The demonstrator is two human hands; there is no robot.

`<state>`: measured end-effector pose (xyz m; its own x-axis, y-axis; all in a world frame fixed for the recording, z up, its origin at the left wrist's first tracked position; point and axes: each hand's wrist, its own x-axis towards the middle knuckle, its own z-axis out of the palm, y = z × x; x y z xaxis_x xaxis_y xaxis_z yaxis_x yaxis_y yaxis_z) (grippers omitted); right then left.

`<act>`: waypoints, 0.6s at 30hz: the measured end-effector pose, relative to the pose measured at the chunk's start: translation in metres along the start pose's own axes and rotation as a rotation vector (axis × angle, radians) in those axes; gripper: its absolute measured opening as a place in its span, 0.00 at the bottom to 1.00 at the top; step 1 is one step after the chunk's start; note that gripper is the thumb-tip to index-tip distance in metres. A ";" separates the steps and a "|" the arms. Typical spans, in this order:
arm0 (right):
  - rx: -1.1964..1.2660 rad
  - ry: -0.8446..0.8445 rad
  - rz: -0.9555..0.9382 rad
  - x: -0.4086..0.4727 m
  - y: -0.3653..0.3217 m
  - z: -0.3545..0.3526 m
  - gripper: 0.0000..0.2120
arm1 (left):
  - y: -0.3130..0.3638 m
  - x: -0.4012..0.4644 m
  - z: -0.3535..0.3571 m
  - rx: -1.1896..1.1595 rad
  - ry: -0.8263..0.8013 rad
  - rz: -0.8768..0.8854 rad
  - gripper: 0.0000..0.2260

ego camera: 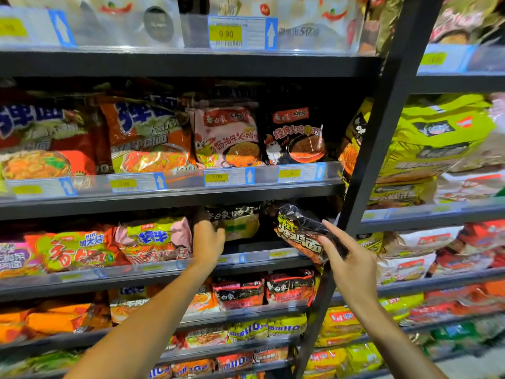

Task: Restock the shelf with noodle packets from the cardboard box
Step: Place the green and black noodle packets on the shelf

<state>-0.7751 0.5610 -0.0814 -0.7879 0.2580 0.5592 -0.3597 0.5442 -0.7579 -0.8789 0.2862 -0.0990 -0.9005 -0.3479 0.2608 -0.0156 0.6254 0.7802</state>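
My right hand grips a black noodle packet with yellow and white lettering, tilted in front of the right end of the third shelf, index finger stretched out. My left hand reaches into the same shelf and touches a dark and yellow-green packet standing there; its fingertips are hidden behind that packet. Between the two packets the shelf shows a dark gap. The cardboard box is not in view.
Rows of noodle packets fill the shelves above and below, with a pink-green packet just left of my left hand. A dark metal upright stands right of the held packet. Yellow-green multipacks fill the neighbouring bay.
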 end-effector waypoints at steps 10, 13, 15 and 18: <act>-0.075 -0.016 -0.182 0.030 0.007 0.036 0.16 | 0.011 0.003 0.004 0.545 -0.144 0.381 0.04; -0.056 -0.061 -0.082 0.047 0.001 0.052 0.12 | 0.018 0.001 0.002 0.783 -0.242 0.404 0.08; -0.111 -0.129 0.039 0.061 -0.002 0.061 0.05 | 0.022 -0.006 -0.004 0.839 -0.255 0.463 0.03; -0.199 -0.251 0.320 0.085 -0.007 0.074 0.14 | 0.013 -0.012 -0.002 0.859 -0.210 0.517 0.07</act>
<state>-0.8765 0.5197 -0.0538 -0.9495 0.2502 0.1894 0.0059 0.6177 -0.7864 -0.8678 0.2971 -0.0912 -0.9421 0.1840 0.2805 0.1645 0.9821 -0.0919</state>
